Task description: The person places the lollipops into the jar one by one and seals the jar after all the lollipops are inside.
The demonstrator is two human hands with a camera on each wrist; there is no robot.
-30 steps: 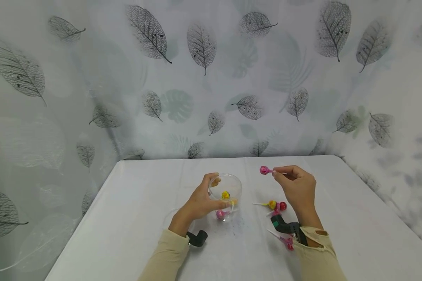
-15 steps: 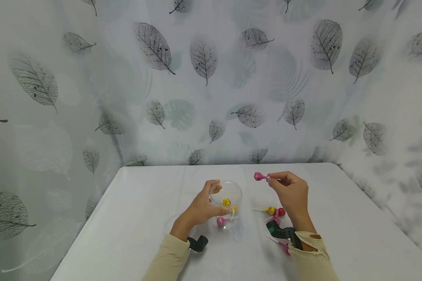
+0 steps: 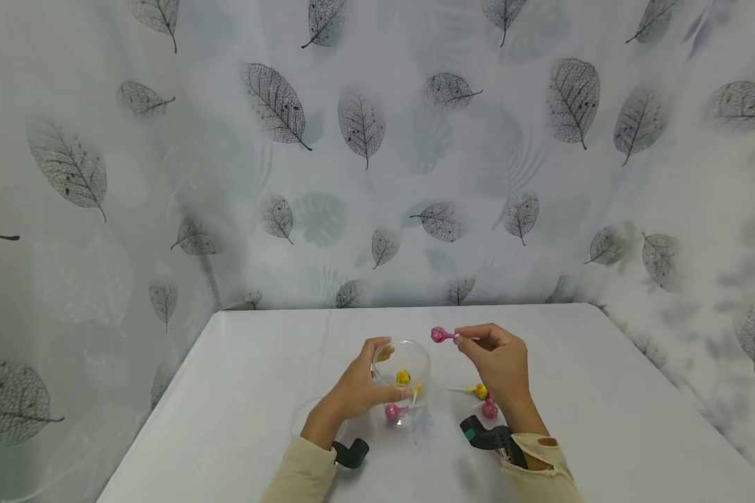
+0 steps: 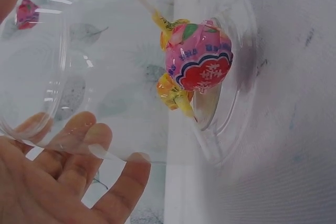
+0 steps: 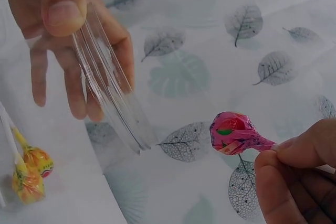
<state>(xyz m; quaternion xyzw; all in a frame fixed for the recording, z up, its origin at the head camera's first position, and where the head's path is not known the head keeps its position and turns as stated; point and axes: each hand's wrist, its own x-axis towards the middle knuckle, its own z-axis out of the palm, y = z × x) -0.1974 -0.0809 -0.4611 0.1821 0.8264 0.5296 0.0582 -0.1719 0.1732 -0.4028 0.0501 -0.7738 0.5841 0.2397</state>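
My left hand (image 3: 355,384) holds a clear plastic jar (image 3: 419,363) around its side, the jar standing on the table. Inside, near the bottom, are a pink lollipop (image 4: 199,56) and yellow lollipops (image 4: 173,92) with white sticks. My right hand (image 3: 497,363) pinches another lollipop (image 5: 231,132), wrapped in pink, by its stick. Its head points left toward the jar's mouth, slightly above and to the right of the rim, not touching it. A yellow lollipop (image 3: 480,391) and a pinkish-red lollipop (image 3: 489,409) lie on the table below my right hand.
The white-covered table (image 3: 264,370) meets a leaf-patterned curtain (image 3: 377,181) at the back and sides. A faint clear round piece (image 3: 298,417) lies left of my left wrist. Dark wrist cameras (image 3: 351,454) sit on both wrists; the right arm partly hides lollipops below it.
My right hand has moved left with the pink lollipop, bringing it closer to the jar. The left hand keeps its hold on the jar. The head view has tilted up a little.
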